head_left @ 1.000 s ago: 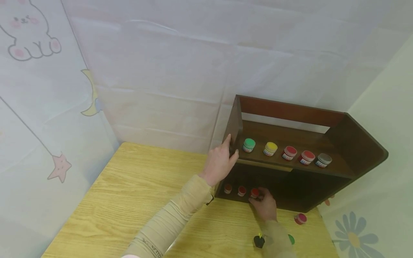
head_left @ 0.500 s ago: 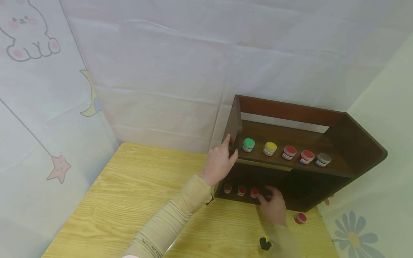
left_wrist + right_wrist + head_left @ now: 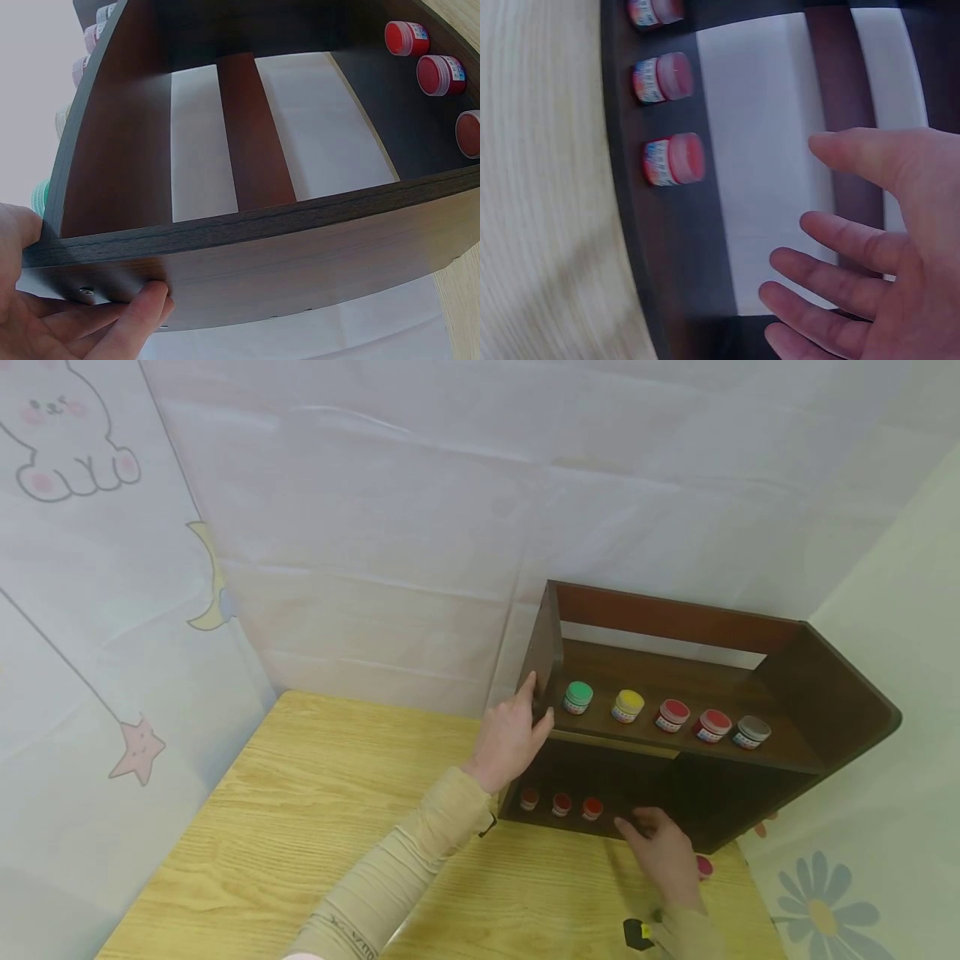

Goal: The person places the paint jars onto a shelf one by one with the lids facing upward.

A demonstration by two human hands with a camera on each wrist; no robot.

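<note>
At the left side of a dark brown two-tier shelf (image 3: pixel 832 677), my left hand (image 3: pixel 506 739) grips the side panel, its thumb at the front edge and its fingers on the outer face. My right hand (image 3: pixel 663 852) hovers before the lower tier with nothing in it; its fingers are spread in the right wrist view. Left of it on that tier stand three small jars of reddish paint; the nearest is a red paint jar (image 3: pixel 592 808). On the upper tier is a row of paint jars: green (image 3: pixel 577 697), yellow (image 3: pixel 627 706), two red ones and a grey one (image 3: pixel 752 732).
Partly behind my right hand, a magenta-lidded jar (image 3: pixel 704 867) stands on the wooden table (image 3: pixel 300 827). A black device with a yellow mark (image 3: pixel 638 933) is at my right wrist. Printed cloth walls (image 3: pixel 375 527) rise behind the table and on both sides.
My right hand has let go of the rightmost red paint jar on the lower tier and moved right, partly covering the magenta-lidded jar. The left hand has stayed on the shelf's side panel.
</note>
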